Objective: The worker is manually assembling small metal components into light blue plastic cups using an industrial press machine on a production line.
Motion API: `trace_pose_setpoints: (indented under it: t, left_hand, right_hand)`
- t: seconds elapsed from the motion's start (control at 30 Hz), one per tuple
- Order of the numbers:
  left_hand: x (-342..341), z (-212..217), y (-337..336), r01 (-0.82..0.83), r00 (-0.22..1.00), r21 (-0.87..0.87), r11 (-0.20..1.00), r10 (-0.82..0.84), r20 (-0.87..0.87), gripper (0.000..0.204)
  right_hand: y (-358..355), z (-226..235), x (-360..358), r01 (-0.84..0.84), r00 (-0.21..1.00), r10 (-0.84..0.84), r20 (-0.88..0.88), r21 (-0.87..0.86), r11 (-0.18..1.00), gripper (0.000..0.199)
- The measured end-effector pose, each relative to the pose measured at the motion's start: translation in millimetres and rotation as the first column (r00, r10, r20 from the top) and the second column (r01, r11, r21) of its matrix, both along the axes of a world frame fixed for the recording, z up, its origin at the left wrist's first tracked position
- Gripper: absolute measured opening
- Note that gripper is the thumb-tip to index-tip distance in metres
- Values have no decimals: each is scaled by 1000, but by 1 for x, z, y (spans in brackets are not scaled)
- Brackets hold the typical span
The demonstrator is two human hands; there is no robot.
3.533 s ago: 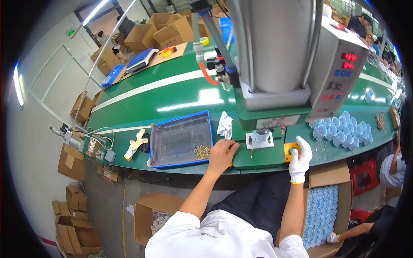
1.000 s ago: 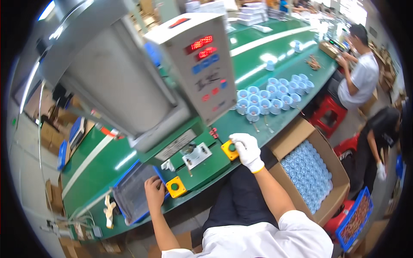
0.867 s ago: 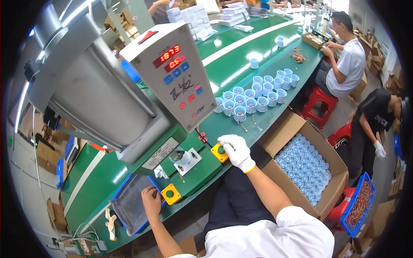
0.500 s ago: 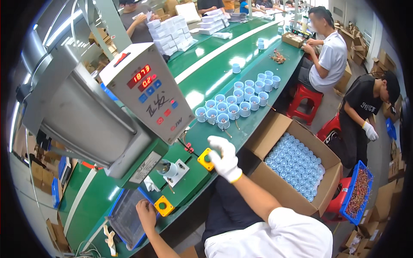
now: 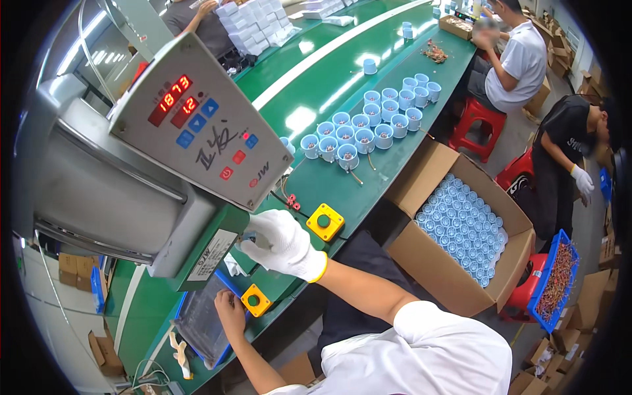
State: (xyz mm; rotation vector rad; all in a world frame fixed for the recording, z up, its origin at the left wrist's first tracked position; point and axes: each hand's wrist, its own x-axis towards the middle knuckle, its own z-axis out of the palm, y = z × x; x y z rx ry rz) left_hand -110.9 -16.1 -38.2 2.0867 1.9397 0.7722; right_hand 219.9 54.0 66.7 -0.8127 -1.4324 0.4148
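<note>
My right hand [image 5: 286, 247], in a white knit glove with a yellow cuff, reaches under the press head [image 5: 214, 250]. Its fingers curl around a light blue cup [image 5: 248, 237], mostly hidden by the glove and the press. My bare left hand [image 5: 229, 311] holds nothing; its loosely bent fingers rest by the rim of a blue-edged tray [image 5: 205, 322]. Beside it is a yellow box with a green button [image 5: 255, 300]. A second yellow button box [image 5: 325, 222] lies beyond my right wrist. The press's control box [image 5: 201, 125] shows red lit digits.
Several light blue cups with wires [image 5: 364, 139] stand in rows on the green bench. Right of me, an open carton [image 5: 428, 253] holds many blue cups. A blue basket of wired parts [image 5: 555, 280] rests on a red stool. Two people [image 5: 517, 62] sit at right.
My right hand has moved left from beside the far button box to the cup under the press. My left hand stays by the tray. The view has shifted, and the lower display reading changed.
</note>
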Motion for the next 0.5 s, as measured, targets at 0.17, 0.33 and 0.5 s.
trace_pose_setpoints:
  t: [0.17,0.33,0.5]
  left_hand:
    - [5,5,5,-5,1000,-42,999,5,-5,10]
    - [3,1,5,-10,1000,-9,1000,10,8,10]
    - [1,1,1,-4,1000,15,1000,4,-18,13]
  right_hand:
    - [4,-13,12,-83,968,78,240,10,996,46]
    - [3,-14,6,55,963,-81,259,104,993,30]
    - [-5,18,30,128,974,-159,163,185,974,29]
